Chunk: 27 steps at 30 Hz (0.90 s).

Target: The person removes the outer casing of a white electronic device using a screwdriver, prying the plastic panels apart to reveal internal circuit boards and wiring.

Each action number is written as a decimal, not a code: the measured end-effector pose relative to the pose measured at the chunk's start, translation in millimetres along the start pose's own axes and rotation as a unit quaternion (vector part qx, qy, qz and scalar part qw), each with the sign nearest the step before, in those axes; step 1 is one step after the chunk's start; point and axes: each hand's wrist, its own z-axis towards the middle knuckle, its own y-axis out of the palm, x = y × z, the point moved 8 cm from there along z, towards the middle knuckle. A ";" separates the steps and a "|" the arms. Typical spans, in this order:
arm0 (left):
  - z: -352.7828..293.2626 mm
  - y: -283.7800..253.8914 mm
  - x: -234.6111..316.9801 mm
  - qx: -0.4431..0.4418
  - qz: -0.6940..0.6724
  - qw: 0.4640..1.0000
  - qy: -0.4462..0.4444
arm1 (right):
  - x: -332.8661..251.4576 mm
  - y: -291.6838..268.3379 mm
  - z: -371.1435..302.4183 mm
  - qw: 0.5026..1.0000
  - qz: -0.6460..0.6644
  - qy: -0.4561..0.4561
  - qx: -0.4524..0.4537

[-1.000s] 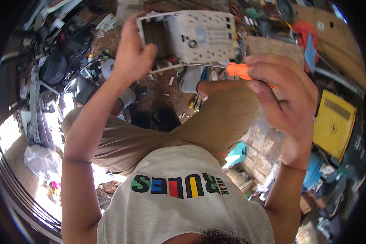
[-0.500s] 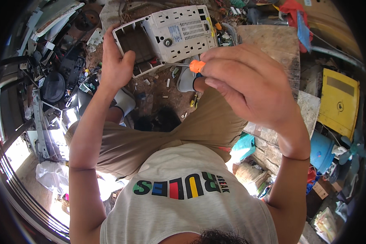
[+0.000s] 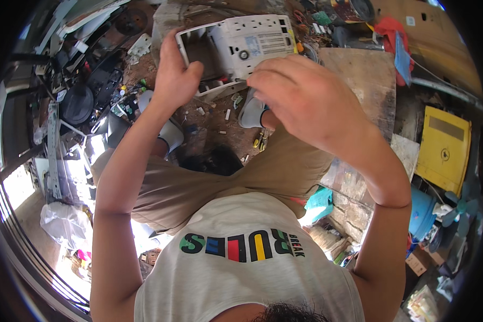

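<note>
A white plastic power-backup housing [image 3: 263, 40] with rows of socket slots is tilted in front of me, above the ground. The compartment [image 3: 204, 56] at its left end is uncovered and dark inside. My left hand [image 3: 177, 80] is closed round the housing's left rim, thumb over the near corner. Fingers bent together, my right hand [image 3: 311, 99] is at the near edge of the housing. It holds a screwdriver [image 3: 241, 80], of which only a bit of thin shaft shows at the edge; the handle is hidden by the fingers.
Small scraps and yellow-handled pliers [image 3: 260, 140] lie on the dirt floor between my feet. A wooden board [image 3: 357, 80] is at the right, beside a yellow panel [image 3: 444, 147] and a blue bucket [image 3: 424, 214]. Piled parts and a round black disc [image 3: 76, 115] crowd the left.
The housing and my left hand appear further right in the view. My right hand has come closer to the housing, and the orange screwdriver handle, visible before, is now hidden by it.
</note>
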 end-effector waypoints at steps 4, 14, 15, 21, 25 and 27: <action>-1.5 -3.2 3.0 0.000 0.030 1.000 -0.008 | 7.8 2.3 10.1 0.999 0.004 0.035 -0.003; -5.3 -5.6 8.4 0.019 0.022 1.000 -0.002 | -3.6 15.7 27.5 0.978 -0.072 0.006 -0.195; -5.4 -6.0 9.3 0.021 0.017 1.000 0.002 | -3.3 14.5 27.0 0.978 -0.070 0.001 -0.198; -7.2 -6.6 7.7 0.028 0.007 1.000 -0.010 | -2.8 14.6 18.7 0.979 -0.082 0.069 -0.174; -7.0 -5.7 9.4 0.016 -0.001 1.000 -0.022 | 1.1 22.1 11.3 0.966 -0.124 0.067 -0.217; -8.9 -6.8 9.9 0.017 0.005 1.000 -0.012 | -7.2 22.0 16.6 0.974 -0.105 -0.003 -0.202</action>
